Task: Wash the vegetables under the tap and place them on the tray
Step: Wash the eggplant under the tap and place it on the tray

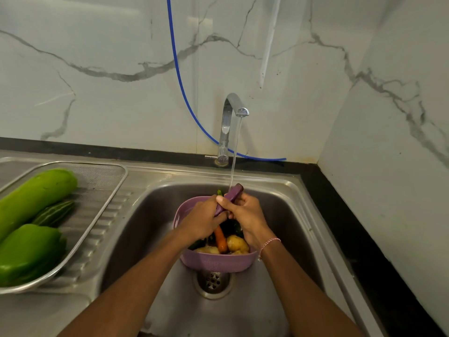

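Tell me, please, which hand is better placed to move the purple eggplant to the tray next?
Probably the left hand: it grips the eggplant, and the tray lies on its side of the sink; the right hand would have to cross over.

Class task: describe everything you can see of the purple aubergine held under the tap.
The aubergine is long, slim and purple, with smooth skin and a darker far tip. It slants up and away, over the lilac colander in the sink. The water stream from the tap strikes its upper part. The left hand and right hand grip its lower half, hiding it.
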Tool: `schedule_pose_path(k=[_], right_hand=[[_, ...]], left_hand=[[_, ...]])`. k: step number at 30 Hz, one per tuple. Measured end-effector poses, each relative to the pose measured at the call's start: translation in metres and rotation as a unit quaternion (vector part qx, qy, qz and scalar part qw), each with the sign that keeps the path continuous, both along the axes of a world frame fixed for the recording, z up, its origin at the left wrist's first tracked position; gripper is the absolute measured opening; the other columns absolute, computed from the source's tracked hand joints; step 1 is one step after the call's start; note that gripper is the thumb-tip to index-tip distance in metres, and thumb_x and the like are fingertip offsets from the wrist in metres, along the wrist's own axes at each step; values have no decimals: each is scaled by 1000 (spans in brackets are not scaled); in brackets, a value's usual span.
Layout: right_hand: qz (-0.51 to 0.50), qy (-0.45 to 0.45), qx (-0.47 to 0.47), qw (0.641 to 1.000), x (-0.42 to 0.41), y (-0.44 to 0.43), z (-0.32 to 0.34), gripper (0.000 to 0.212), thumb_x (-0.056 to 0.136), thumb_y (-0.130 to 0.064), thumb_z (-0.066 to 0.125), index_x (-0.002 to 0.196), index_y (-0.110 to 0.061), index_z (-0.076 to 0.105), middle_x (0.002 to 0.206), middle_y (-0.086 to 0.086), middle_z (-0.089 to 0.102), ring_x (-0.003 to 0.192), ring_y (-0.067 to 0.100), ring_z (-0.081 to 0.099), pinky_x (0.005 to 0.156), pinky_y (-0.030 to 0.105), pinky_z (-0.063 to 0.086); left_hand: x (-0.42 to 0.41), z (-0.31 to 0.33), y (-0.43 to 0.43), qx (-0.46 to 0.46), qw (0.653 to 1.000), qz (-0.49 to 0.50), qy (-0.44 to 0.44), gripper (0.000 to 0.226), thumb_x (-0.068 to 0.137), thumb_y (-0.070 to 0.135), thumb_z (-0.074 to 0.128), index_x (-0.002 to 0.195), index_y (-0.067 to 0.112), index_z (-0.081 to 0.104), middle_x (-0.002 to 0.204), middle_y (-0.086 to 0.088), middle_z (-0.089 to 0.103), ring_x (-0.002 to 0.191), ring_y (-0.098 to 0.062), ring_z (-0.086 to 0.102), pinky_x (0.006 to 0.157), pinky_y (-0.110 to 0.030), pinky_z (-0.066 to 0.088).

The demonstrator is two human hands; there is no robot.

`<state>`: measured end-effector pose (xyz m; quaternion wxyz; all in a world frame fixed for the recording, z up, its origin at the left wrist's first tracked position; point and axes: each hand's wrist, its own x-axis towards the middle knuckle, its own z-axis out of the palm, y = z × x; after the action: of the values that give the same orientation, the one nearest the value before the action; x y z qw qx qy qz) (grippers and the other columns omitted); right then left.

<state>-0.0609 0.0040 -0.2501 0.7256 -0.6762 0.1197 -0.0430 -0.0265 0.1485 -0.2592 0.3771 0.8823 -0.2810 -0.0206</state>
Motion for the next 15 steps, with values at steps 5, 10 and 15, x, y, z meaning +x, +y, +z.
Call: schedule_pose_path(k=[5, 10, 15], right_hand=[[22, 8, 87, 996, 1, 2, 1, 30, 95, -28, 77, 118, -8, 74, 108, 10, 81, 109, 24, 76, 99, 38, 60], [47, -4, 193, 980, -1, -1, 11, 30, 106, -21, 59, 131, -5, 66, 122, 11, 77, 118, 24, 72, 100, 37, 58], [-29, 0, 222, 975, 2, -7, 15, 30, 109, -21, 53, 134, -9, 63, 118, 11, 78, 115, 27, 73, 104, 44, 57]], left_hand=[[-4, 12, 0, -6, 999, 33, -7, 36, 103, 48, 52, 89, 21, 72, 75, 0, 73, 70, -13, 69, 76, -43, 58], [-12, 17, -3, -163, 952, -39, 256, 26, 108, 35, 51, 107, 10, 59, 63, -3, 52, 50, -16, 50, 47, -31, 49], [-13, 8, -11, -191, 938, -38, 286, 25, 110, 23, 47, 135, 24, 44, 96, -9, 60, 79, -16, 59, 75, -34, 55]])
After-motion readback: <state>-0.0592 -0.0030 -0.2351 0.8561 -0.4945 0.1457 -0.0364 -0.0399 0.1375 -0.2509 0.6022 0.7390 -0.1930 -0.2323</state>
